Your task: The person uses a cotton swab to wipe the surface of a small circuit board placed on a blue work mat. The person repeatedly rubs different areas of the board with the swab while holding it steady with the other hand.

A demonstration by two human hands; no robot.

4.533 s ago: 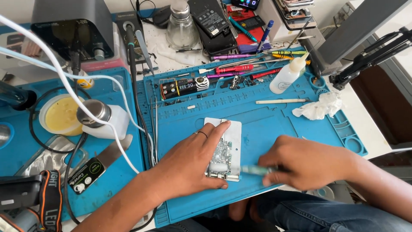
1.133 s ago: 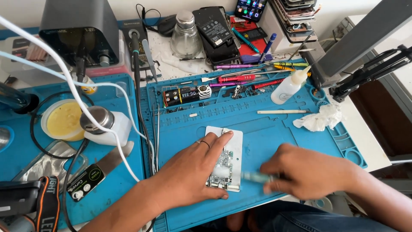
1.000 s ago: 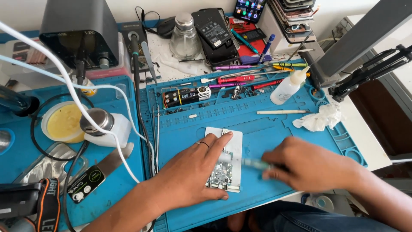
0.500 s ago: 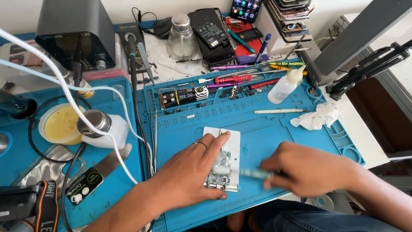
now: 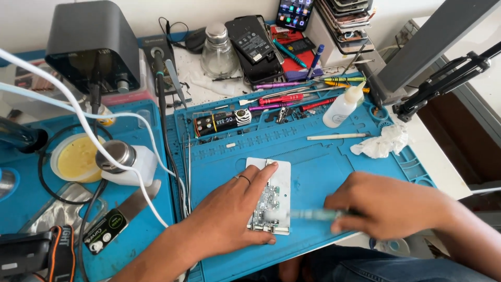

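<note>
My left hand lies flat on the blue work mat and presses on the left side of a small white plate that carries a green circuit board. A ring sits on one finger. To the right, my right hand is closed around a thin pale green tool. The tool lies level and is blurred, and its tip reaches the plate's right edge beside the board.
Screwdrivers, a white squeeze bottle, a white stick and a crumpled tissue line the mat's far side. At left are a dark box-shaped unit, a yellow dish, a white cable and a metal-topped jar.
My right hand has been shifting the tool back and forth across the board, and now sits a little further right. My left hand has stayed on the plate.
</note>
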